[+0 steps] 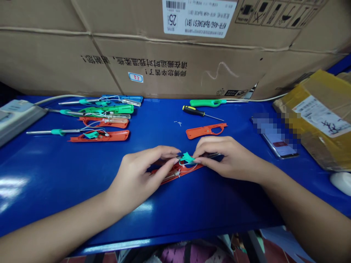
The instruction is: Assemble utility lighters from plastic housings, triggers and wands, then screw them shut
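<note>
At the left end of the blue table (68, 171), a white power strip (20, 115) sits near four opened lighters, one blue (138, 99), one green (128, 109) and two orange, their wires exposed. Before me, a worker bends both hands over an orange lighter shell (184, 171), which lies open between them near the table's middle, a clear fuel tank (171, 176) inside. The left hand (137, 168) is half curled over the shell, thumb and forefinger nearly meeting beside a teal trigger (188, 157); whether they grip anything, I cannot tell. The right hand (230, 157) pinches the trigger's other side between thumb and forefinger, a metal rod (214, 155) showing beneath its fingers. Beyond the hands are white slivers (178, 123), a loose orange cover (201, 130), a yellow-and-black screwdriver (196, 111) and a green lighter (205, 103). Farther right, a smartphone (276, 142) lies beside a tape-wrapped carton (309, 146).
</note>
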Action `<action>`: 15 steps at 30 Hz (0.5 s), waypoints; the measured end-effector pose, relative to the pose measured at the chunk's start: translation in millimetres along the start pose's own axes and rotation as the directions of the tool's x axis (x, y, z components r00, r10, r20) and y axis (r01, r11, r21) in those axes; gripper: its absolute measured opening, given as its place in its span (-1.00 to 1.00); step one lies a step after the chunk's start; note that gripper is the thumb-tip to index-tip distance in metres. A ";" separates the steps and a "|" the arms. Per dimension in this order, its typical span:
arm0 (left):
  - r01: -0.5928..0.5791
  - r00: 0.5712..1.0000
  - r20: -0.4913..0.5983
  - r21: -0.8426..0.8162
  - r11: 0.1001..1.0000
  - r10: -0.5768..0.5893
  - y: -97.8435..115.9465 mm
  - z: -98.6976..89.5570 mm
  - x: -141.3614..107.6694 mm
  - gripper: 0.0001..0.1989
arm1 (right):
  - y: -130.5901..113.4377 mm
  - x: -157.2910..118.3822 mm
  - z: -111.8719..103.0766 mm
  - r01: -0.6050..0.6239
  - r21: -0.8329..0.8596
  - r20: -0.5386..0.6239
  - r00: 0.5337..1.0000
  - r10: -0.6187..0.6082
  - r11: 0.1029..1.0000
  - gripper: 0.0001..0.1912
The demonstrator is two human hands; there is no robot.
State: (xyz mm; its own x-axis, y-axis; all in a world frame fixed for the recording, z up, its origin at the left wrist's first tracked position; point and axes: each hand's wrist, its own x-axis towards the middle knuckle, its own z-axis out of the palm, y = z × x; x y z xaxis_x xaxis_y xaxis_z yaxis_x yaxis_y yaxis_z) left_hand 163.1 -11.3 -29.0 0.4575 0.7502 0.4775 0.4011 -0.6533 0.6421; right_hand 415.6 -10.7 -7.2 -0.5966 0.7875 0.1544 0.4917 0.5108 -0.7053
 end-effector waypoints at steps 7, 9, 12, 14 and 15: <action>-0.155 0.988 -0.005 0.071 0.985 0.156 10.2 -2.8 -3.6 -0.84 | -3.0 2.6 3.8 -0.243 0.177 0.087 0.969 0.231 0.954 -0.80; -0.180 0.984 0.015 0.072 0.981 0.180 11.8 -2.4 -4.3 -0.82 | -3.0 3.0 5.2 -0.274 0.208 0.113 0.960 0.255 0.939 -0.79; -0.198 0.980 0.026 0.065 0.978 0.197 11.8 -1.0 -4.5 -0.82 | -2.8 2.9 6.3 -0.273 0.246 0.109 0.961 0.253 0.930 -0.84; -0.192 0.981 0.021 0.065 0.979 0.191 10.8 -0.4 -4.5 -0.82 | -2.7 2.3 6.1 -0.275 0.259 0.110 0.961 0.254 0.926 -0.85; -0.187 0.982 0.020 0.067 0.980 0.186 10.3 -0.4 -4.5 -0.82 | -2.6 1.9 5.9 -0.268 0.255 0.126 0.962 0.243 0.929 -0.84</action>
State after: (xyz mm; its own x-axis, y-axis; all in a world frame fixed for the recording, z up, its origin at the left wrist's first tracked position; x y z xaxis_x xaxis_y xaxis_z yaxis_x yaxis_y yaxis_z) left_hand 164.8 -21.3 -24.3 0.5397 0.6135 0.5765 0.3606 -0.7873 0.5002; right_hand 409.4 -12.6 -9.1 -0.5337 0.8385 -0.1100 0.4553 0.1753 -0.8729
